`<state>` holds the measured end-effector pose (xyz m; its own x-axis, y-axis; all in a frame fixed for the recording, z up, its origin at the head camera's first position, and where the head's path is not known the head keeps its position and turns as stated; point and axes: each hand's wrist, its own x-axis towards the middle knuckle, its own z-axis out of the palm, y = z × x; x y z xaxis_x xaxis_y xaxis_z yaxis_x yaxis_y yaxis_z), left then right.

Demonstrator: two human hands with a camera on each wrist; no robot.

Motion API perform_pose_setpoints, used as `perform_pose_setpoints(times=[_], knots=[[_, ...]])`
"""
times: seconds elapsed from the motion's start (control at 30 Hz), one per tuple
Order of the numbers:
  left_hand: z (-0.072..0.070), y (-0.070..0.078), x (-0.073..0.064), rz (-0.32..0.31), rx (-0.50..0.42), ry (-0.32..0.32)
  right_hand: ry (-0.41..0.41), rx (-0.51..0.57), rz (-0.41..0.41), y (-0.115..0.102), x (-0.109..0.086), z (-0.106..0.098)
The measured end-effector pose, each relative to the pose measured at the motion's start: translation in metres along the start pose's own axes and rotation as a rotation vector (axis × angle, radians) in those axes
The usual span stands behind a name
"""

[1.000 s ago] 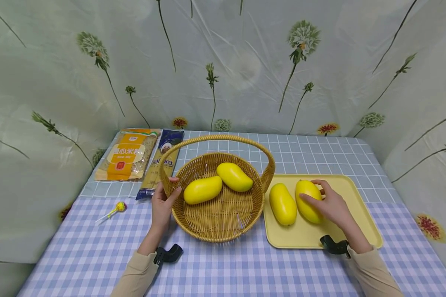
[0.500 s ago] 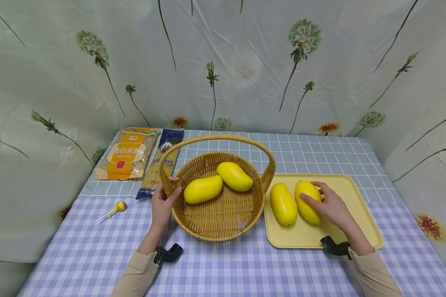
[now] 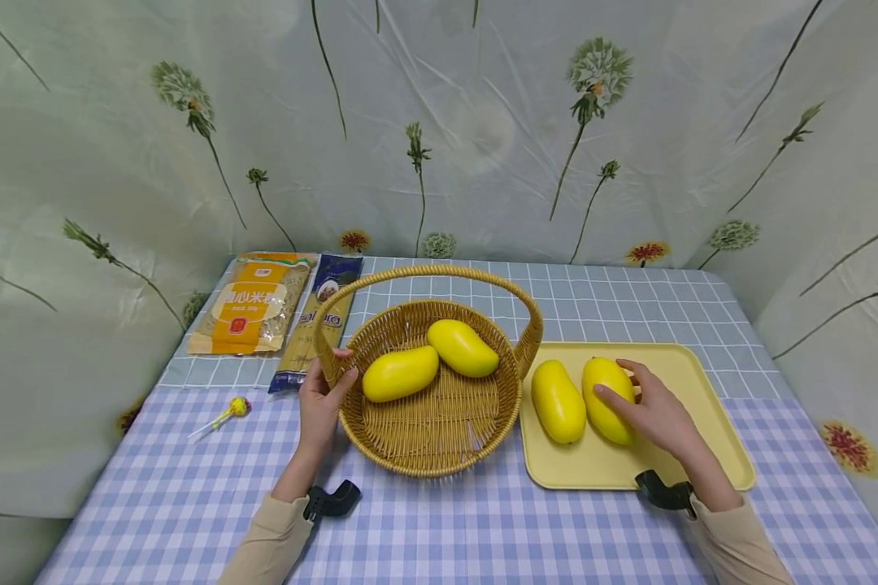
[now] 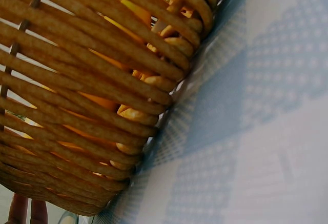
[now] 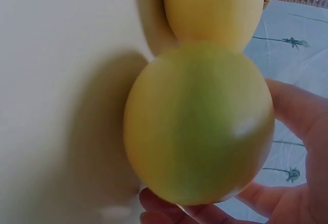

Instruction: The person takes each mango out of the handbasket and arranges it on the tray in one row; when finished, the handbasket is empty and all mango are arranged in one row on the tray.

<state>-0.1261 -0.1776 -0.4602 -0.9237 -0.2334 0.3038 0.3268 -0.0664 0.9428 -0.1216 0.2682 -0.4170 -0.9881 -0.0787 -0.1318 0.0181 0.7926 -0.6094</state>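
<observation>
My left hand (image 3: 320, 410) grips the left side of a wicker basket (image 3: 432, 439), at the foot of its tall arched handle. Two yellow mangoes, one on the left (image 3: 400, 374) and one behind it (image 3: 462, 348), lie inside the basket. On the right, my right hand (image 3: 658, 410) holds a third mango (image 3: 606, 398) between thumb and fingers, low over the pale yellow tray (image 3: 691, 390). Another mango (image 3: 558, 402) lies to its left on the tray. The right wrist view shows the held mango's greenish end (image 5: 200, 126), with fingers curling beneath it.
Behind the left hand lie an orange-labelled food bag (image 3: 245, 309) and a blue and gold packet (image 3: 315, 325). A lollipop (image 3: 227, 414) is on the checked tablecloth (image 3: 439, 536) at left. A floral curtain (image 3: 483, 162) hangs behind the table.
My right hand and the mango it holds have shifted very slightly right and toward me. The left hand and the basket stay in place.
</observation>
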Motion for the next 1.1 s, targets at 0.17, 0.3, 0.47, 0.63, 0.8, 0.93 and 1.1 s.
perform_pose_setpoints(times=[0.17,0.3,0.47,0.63,0.8,0.93,1.1], knots=[[0.0,-0.001,0.0,-0.001,0.004,0.0,0.01,-0.006,0.016,-0.001,-0.004,-0.002],[0.0,-0.001,0.0,0.001,0.003,-0.002,0.041,-0.001,0.014,-0.003,-0.007,-0.003],[0.0,0.0,0.0,0.002,0.005,-0.007,0.142,-0.008,-0.041,-0.005,-0.01,-0.003],[0.0,0.002,0.0,-0.012,0.009,-0.004,0.292,-0.011,-0.178,-0.008,-0.011,0.001],[0.001,0.002,0.0,-0.009,0.0,-0.004,0.449,0.039,-0.373,-0.015,-0.008,0.006],[0.0,0.0,0.0,0.0,-0.003,-0.005,0.499,0.07,-0.539,-0.023,-0.006,0.011],[0.0,-0.001,0.0,0.007,-0.004,-0.003,0.477,0.138,-0.726,-0.043,-0.002,0.016]])
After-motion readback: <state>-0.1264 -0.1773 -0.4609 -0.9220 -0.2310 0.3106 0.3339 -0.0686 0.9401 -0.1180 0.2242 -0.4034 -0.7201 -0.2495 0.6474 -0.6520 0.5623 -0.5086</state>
